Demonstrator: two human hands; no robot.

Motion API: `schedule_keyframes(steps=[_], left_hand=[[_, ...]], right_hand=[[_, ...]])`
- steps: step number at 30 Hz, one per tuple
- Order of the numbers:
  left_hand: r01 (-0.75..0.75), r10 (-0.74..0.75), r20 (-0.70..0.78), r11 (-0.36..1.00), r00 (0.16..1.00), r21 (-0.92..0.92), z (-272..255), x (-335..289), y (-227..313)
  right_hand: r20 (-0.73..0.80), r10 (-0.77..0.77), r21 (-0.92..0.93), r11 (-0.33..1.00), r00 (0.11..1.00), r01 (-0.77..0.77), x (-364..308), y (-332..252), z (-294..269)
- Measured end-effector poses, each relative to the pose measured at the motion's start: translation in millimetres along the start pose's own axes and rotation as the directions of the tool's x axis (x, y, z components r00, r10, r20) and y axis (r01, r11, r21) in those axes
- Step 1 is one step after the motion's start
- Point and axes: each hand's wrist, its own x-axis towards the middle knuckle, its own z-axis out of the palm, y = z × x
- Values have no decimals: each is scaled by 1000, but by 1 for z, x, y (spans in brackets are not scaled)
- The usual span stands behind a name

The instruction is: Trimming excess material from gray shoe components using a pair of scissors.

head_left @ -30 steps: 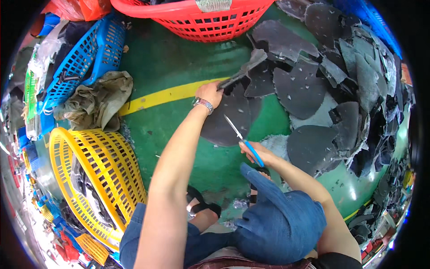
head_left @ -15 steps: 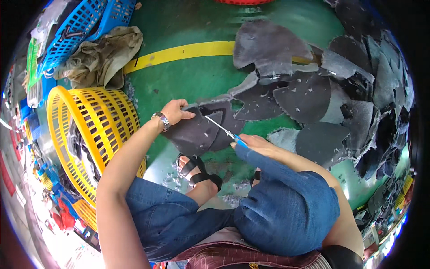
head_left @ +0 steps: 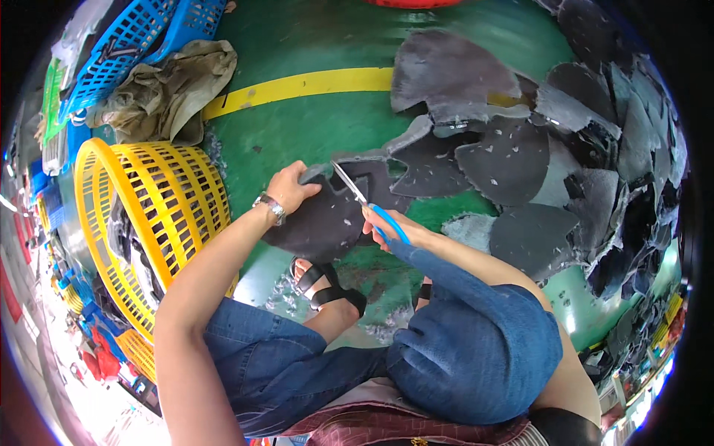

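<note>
My left hand [head_left: 291, 187] pinches the upper left edge of a dark grey fabric piece [head_left: 316, 223] between thumb and fingers. My right hand [head_left: 398, 227] grips scissors [head_left: 388, 220] by their blue handles. Their silver blades point up and left, across the top edge of the fabric near a notch. More dark fabric [head_left: 383, 182] lies just right of the blades and runs on toward other pieces. Whether the held piece is fully parted from it, I cannot tell.
A yellow basket [head_left: 182, 189] with dark scraps inside stands to the left. Beyond it are a crumpled brown cloth [head_left: 175, 89] and blue baskets [head_left: 123, 56]. Many dark fabric pieces [head_left: 506, 160] pile up on the right over the green floor [head_left: 297, 134]. My sandalled foot [head_left: 327, 286] is close below.
The scissors have turned steeper, with their tips moved up to the fabric's top edge and their blue handles more exposed. The held fabric has shifted slightly left.
</note>
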Motion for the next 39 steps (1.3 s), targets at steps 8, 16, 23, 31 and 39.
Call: schedule_keyframes(steps=[8, 16, 23, 31, 39], left_hand=[[-748, 653, 378, 631, 656, 208, 4, -11, 94], [-532, 471, 257, 793, 844, 295, 32, 41, 70], [-516, 486, 178, 830, 855, 214, 9, 10, 55], [-503, 490, 115, 843, 864, 192, 9, 1, 49], [-492, 467, 155, 835, 871, 249, 7, 1, 46]], right_hand=[[-178, -86, -426, 905, 980, 2, -51, 37, -67], [-167, -168, -427, 901, 972, 83, -21, 28, -69], [-18, -258, -377, 897, 966, 232, -25, 29, -54], [-4, -327, -325, 894, 945, 308, -18, 16, -42], [-194, -243, -421, 896, 950, 143, -30, 1, -36]])
